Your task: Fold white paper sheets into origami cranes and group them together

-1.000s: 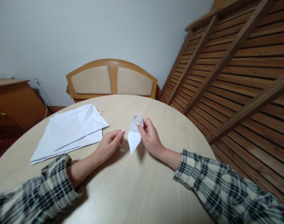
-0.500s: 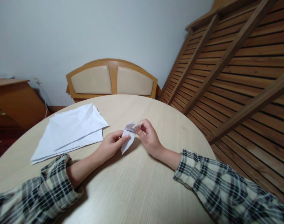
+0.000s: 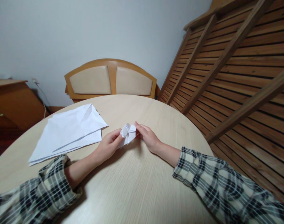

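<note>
A small piece of folded white paper is held between my two hands, just above the middle of the table. Its upper part shows several raised flaps and creases. My left hand pinches its left side, thumb along the near face. From the right, my right hand grips the other edge with the thumb on top; its other fingers are partly hidden behind the paper. To the left of my hands lies a stack of white paper sheets, the top one creased.
The round pale wooden table fills the foreground. Beyond it stands a wooden headboard with two cream panels against the wall. A slatted wooden frame leans at the right. A wooden desk is at the left, near a cable.
The folded paper has turned and its flaps have spread, showing more folds. My right hand has shifted from a pinch at the upper flap to a grip on the right edge.
</note>
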Demonstrator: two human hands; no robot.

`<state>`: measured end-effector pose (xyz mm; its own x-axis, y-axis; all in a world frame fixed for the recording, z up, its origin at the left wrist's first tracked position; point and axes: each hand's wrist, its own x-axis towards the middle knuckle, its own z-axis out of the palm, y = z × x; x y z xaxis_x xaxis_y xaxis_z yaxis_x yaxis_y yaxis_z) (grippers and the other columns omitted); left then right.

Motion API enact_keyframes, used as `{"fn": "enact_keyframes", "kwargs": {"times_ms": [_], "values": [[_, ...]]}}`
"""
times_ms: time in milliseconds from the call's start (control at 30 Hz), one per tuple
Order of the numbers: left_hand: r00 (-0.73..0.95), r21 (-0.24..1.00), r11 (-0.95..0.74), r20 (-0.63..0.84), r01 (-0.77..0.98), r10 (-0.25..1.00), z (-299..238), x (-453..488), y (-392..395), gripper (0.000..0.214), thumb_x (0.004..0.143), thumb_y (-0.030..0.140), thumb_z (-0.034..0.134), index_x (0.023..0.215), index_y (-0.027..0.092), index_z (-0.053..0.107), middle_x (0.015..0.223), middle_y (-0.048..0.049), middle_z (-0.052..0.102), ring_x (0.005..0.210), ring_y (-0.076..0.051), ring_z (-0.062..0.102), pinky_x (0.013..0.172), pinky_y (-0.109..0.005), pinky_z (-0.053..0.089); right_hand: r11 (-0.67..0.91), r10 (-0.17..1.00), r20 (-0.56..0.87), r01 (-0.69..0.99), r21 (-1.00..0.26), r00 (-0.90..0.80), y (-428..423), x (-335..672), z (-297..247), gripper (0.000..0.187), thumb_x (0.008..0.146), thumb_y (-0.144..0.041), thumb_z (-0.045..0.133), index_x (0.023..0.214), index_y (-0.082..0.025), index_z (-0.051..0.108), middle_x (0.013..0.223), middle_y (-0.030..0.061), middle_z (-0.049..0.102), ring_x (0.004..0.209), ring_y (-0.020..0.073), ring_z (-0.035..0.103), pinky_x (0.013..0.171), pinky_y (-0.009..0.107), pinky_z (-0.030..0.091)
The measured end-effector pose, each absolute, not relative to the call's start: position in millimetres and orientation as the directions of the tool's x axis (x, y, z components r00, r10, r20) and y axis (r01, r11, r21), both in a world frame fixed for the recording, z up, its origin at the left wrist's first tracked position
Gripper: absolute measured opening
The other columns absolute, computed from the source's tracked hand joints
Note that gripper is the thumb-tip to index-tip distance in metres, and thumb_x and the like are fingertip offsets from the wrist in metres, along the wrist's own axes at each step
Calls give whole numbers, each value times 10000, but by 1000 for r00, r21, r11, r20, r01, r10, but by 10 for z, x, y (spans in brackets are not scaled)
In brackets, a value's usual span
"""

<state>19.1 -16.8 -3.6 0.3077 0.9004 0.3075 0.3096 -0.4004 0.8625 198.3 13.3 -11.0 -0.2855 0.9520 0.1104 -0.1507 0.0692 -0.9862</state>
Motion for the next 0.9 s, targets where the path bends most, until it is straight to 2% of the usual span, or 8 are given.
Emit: {"fn": "enact_keyframes", "kwargs": {"times_ms": [133, 333, 500, 700, 767, 900], "values": [[328, 873, -381, 279, 304, 902, -1, 193, -183, 318, 856, 446, 480, 750, 165, 587, 652, 10, 539, 586, -127, 446, 528, -232, 361, 38, 960, 96, -217, -975, -262, 123, 1998, -92, 344, 725, -507, 712, 729, -184, 593, 681, -22, 558, 632, 112, 488, 636, 261, 384], [347, 913, -289, 181, 288, 920, -5, 201, -183, 353, 848, 497, 473, 734, 174, 556, 573, 29, 520, 499, -110, 450, 463, -217, 358, 57, 961, 125, -267, -962, -245, 139, 2001, -100, 245, 718, -393, 722, 755, -184, 598, 692, -32, 560, 636, 105, 489, 643, 257, 373], [319, 921, -260, 163, 290, 934, -7, 208, -180, 373, 865, 505, 464, 693, 183, 543, 497, 46, 497, 408, -94, 419, 386, -204, 307, 152, 941, 212, -228, -962, -266, 84, 1971, -58, 262, 746, -425, 688, 843, -187, 633, 797, 6, 639, 716, 134, 544, 714, 292, 425], [315, 916, -248, 146, 316, 938, 27, 221, -196, 404, 872, 524, 466, 677, 180, 550, 474, 53, 478, 396, -88, 417, 374, -201, 295, 332, 919, 318, 23, -943, -231, 41, 1958, -59, 270, 761, -444, 677, 826, -184, 647, 842, 46, 684, 759, 173, 587, 713, 324, 455], [315, 915, -243, 138, 322, 939, 27, 222, -198, 424, 875, 538, 467, 668, 178, 551, 470, 52, 473, 399, -90, 424, 376, -202, 298, 337, 923, 320, 47, -940, -214, 70, 1965, -85, 293, 795, -475, 634, 789, -182, 640, 792, 40, 672, 721, 166, 575, 696, 322, 449], [301, 916, -229, 128, 329, 945, 32, 222, -199, 434, 891, 532, 447, 667, 177, 559, 460, 48, 474, 395, -94, 424, 371, -205, 300, 282, 941, 279, -11, -959, -193, 145, 1979, -133, 370, 819, -536, 585, 742, -176, 625, 718, 25, 630, 672, 150, 553, 681, 313, 434]]}}
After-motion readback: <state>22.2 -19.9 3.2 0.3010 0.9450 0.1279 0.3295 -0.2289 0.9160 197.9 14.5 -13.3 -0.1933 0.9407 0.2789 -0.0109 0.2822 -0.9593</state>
